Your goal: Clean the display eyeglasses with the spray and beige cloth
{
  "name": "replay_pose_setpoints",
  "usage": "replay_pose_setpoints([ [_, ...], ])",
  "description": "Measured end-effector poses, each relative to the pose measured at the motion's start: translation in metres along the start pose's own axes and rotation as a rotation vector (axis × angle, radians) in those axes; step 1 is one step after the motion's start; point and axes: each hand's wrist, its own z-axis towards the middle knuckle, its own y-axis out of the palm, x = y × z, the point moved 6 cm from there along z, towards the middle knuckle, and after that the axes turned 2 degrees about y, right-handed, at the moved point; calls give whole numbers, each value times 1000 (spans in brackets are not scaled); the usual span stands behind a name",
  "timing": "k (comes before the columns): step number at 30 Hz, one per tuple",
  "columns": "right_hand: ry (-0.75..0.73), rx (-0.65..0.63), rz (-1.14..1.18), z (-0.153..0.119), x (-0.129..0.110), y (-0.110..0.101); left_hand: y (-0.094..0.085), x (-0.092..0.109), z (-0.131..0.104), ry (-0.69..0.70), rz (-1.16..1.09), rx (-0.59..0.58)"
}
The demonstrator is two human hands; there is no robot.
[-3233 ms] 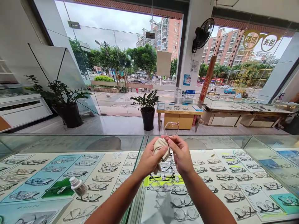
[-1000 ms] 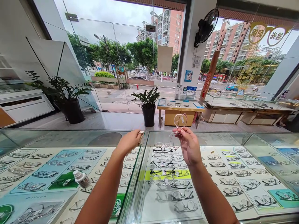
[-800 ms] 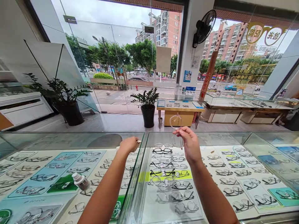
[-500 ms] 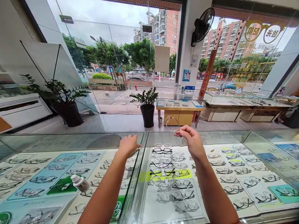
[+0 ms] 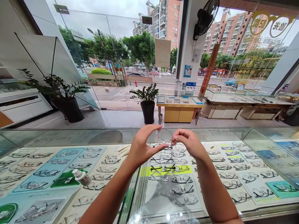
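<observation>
A thin-rimmed pair of glasses (image 5: 165, 130) is held up above the glass counter (image 5: 137, 199). My right hand (image 5: 188, 141) pinches it near its middle, with one lens on each side of the fingertips. My left hand (image 5: 146, 143) is at the glasses' left side, thumb and fingers apart; the fingertips are close to the left rim, and whether they touch it cannot be made out. Under the glass, rows of spectacle frames (image 5: 183, 189) lie below both hands.
A white bottle (image 5: 81, 177) stands tilted in view on the counter at the left. Beyond the counter are a potted plant (image 5: 148, 107), a yellow display table (image 5: 178, 114), another large potted plant (image 5: 71, 109) and a wall fan (image 5: 204, 20).
My left hand has moved right to the glasses, its thumb and fingers now spread. The glasses have shifted left and turned a little in my right hand. The view has tilted slightly down.
</observation>
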Motion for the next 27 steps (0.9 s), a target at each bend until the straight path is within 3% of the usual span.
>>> replay_pose_setpoints([
  [10,23,17,-8,0,3,-4,-3,1,1,-51,-47,17],
  [14,-72,210,-70,-3,-2,-14,-8,-7,-2,-135,-46,116],
  [18,-165,433,-287,-12,-8,-17,-15,-18,-5,-238,-59,260],
  [22,-187,498,-490,-14,-9,-9,-20,-21,-6,-257,-43,355],
  [27,-219,538,-562,-12,-8,-6,-21,-14,-7,-183,24,415],
])
